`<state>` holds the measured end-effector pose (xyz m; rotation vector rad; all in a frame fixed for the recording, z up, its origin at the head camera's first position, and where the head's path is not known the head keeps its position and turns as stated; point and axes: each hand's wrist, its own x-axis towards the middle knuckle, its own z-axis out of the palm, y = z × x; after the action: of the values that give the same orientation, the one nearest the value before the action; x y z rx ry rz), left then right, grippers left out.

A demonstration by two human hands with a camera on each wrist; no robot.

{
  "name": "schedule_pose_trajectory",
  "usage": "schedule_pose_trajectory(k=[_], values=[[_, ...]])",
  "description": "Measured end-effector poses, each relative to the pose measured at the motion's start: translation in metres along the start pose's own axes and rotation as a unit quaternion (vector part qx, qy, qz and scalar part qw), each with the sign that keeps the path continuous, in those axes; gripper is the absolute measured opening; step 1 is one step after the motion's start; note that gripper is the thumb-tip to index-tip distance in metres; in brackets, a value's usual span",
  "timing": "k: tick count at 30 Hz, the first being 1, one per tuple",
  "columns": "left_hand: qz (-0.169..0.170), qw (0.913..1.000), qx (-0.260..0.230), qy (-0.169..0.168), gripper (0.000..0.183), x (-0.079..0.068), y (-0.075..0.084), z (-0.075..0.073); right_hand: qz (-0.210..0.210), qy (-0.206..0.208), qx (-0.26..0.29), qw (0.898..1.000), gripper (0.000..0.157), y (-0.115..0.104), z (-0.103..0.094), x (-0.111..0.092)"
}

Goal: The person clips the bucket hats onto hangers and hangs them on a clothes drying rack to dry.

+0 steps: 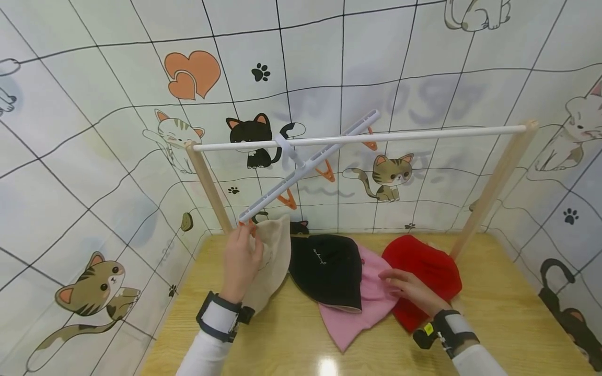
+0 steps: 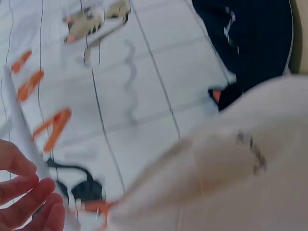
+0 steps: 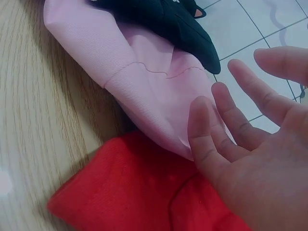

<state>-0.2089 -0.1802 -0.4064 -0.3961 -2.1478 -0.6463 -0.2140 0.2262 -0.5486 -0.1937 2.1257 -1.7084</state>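
Note:
A white hanger (image 1: 305, 167) with orange clips (image 1: 288, 199) hangs slantwise from the white rod (image 1: 376, 138). At its near end is my left hand (image 1: 242, 256), fingers loosely bent beside the end clip (image 2: 96, 207). That clip grips the edge of a cream bucket hat (image 1: 275, 261), which hangs down to the table. In the left wrist view the fingertips overlap the hanger, with nothing visible between them. My right hand (image 1: 414, 290), fingers spread, is over the pink hat (image 1: 376, 282) and red hat (image 1: 425, 266); its fingertips appear to touch the pink fabric. A black hat (image 1: 326, 266) partly covers the pink one.
Wooden posts (image 1: 494, 188) at both sides carry the rod above a wood-grain table (image 1: 282, 350). Behind and beside it stands a white gridded backdrop (image 1: 310, 57) with cartoon cats. Several other orange clips hang along the hanger with nothing in them.

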Motion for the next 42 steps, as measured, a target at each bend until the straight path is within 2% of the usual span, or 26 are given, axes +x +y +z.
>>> schedule_pose_trajectory(k=[3, 11, 18, 25, 31, 35, 42], values=[[0.017, 0.9994, -0.009, -0.03, 0.024, -0.006, 0.011, 0.015, 0.002, 0.005, -0.003, 1.0, 0.047, 0.001, -0.002, -0.003], [0.014, 0.9914, -0.042, -0.124, 0.02, -0.029, 0.025, 0.053, 0.006, 0.014, 0.006, 1.0, 0.047, 0.007, -0.006, -0.012], [-0.018, 0.978, -0.051, -0.202, 0.013, -0.037, 0.036, 0.081, -0.002, 0.01, 0.05, 0.999, 0.049, 0.01, -0.009, -0.021], [-0.032, 0.963, -0.074, -0.257, 0.013, -0.048, 0.053, 0.107, 0.016, 0.026, 0.067, 0.997, 0.051, 0.012, -0.012, -0.023], [-0.042, 0.9494, -0.106, -0.293, 0.017, -0.057, 0.059, 0.137, 0.003, 0.021, 0.065, 0.998, 0.052, 0.013, -0.017, -0.026], [-0.061, 0.9426, -0.111, -0.309, 0.016, -0.06, 0.059, 0.158, -0.004, 0.028, 0.071, 0.997, 0.05, 0.014, -0.017, -0.029], [-0.101, 0.9342, -0.102, -0.327, 0.017, -0.054, 0.066, 0.178, 0.015, 0.043, 0.084, 0.995, 0.052, 0.019, -0.004, -0.032]])
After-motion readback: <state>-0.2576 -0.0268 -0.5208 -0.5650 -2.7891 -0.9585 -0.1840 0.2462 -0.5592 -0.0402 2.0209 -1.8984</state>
